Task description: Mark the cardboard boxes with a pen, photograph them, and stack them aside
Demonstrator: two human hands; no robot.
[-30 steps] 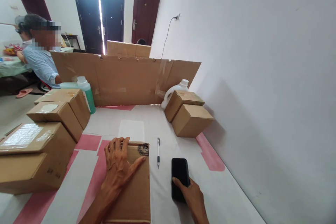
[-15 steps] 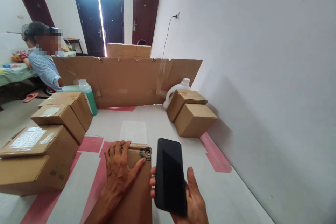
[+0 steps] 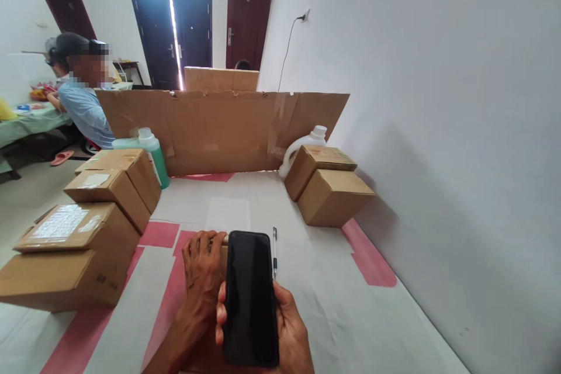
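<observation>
A black smartphone (image 3: 251, 298) with a dark screen is in my right hand (image 3: 291, 321). My right thumb lies along its right side and the fingertips wrap its left side. Behind and left of the phone, my left hand (image 3: 202, 266) grips the far end of a cardboard box (image 3: 224, 257), fingers bent over its edge. The phone covers most of that box and hides my left thumb. Just right of the phone, a clear pen (image 3: 274, 252) lies on the white table cover.
Cardboard boxes line the left (image 3: 65, 272) and right (image 3: 335, 196) sides of the table. A green-liquid bottle (image 3: 158, 160) and a white jug (image 3: 294, 155) stand by an upright cardboard panel (image 3: 223, 134). A person in a blue shirt (image 3: 85, 108) sits at far left; a wall (image 3: 438, 99) bounds the right.
My right hand has moved left with the phone, which now overlaps the box and my left thumb. The pen has come into sight. The view has shifted slightly.
</observation>
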